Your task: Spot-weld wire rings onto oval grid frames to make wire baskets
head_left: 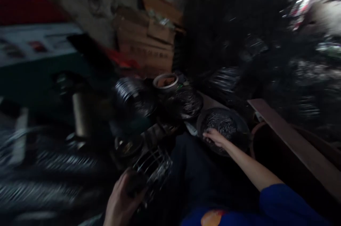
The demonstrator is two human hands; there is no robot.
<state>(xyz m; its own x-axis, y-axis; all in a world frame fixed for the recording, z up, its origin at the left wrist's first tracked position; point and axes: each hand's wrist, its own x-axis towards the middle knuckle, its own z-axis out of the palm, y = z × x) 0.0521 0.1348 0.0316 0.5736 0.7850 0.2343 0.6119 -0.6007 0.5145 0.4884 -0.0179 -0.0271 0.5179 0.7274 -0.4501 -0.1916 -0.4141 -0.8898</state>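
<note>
My right hand [215, 138] is over the near left part of a round dark pan [241, 137] that holds many small metal pieces [221, 122]. Its fingers are drawn together; whatever they pinch is too small to make out. At the lower left, my left hand [124, 195] curves around a dark rounded object [136, 184], blurred and hard to identify. Just beyond that hand lies a wire frame or basket [154, 163] with shiny metal parts at its right side.
Another dish of metal pieces [190, 103] and a white-rimmed bowl [165, 81] stand farther off. A ribbed metal container [128, 89] lies left of them. Behind is a cardboard box [146, 46]. A long board [290, 137] slants across a round tub at right.
</note>
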